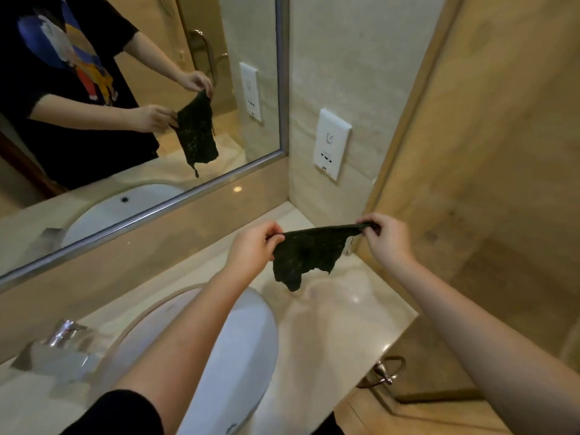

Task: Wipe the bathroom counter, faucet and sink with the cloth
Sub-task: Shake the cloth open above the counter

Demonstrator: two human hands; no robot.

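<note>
A dark green cloth (306, 254) hangs spread in the air above the right part of the beige marble counter (329, 324). My left hand (254, 249) pinches its left top corner and my right hand (387, 238) pinches its right top corner. The white oval sink (248, 346) lies below my left forearm, partly hidden by it. The chrome faucet (64, 332) stands at the counter's back left, blurred.
A large mirror (141, 105) with a metal frame runs along the back wall and reflects the person and the cloth. A white wall socket plate (331, 144) sits on the right corner wall. A metal towel ring (387, 372) hangs below the counter's right end.
</note>
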